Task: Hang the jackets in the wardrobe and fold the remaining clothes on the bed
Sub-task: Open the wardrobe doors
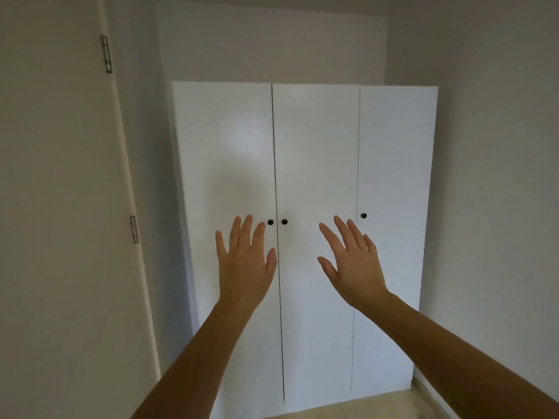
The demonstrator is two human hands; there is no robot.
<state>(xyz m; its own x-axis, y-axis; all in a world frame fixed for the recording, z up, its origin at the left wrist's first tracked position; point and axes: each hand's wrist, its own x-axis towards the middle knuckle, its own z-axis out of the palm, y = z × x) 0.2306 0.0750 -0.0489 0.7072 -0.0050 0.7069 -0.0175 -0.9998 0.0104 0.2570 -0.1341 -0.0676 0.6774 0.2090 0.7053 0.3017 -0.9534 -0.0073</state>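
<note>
- We record a white wardrobe [314,146] standing at the far end of the room, against the far wall and close to the right wall [490,146]. It has three tall doors, and all three are closed.
- We note a pale room door [60,207] filling the left side of the view, nearer to us than the wardrobe.
- A strip of light wood floor [363,408] shows at the foot of the wardrobe, on the near right.
- The left hand [245,267] is raised, its back towards us, in front of the wardrobe's left door and just left of the seam between the left and middle doors. Its fingers are straight and spread apart, holding nothing.
- The right hand [354,264] is raised in front of the middle door and tilted to the left. Its fingers are likewise straight and apart, holding nothing.
- We cannot tell whether either hand touches the door surface.
- Two metal hinges [106,54] sit on the right edge of the room door, one high and one at mid height.
- Three small dark knobs [270,222] are fitted: two side by side at the left seam, just beyond the left fingertips, and one on the right door.
</note>
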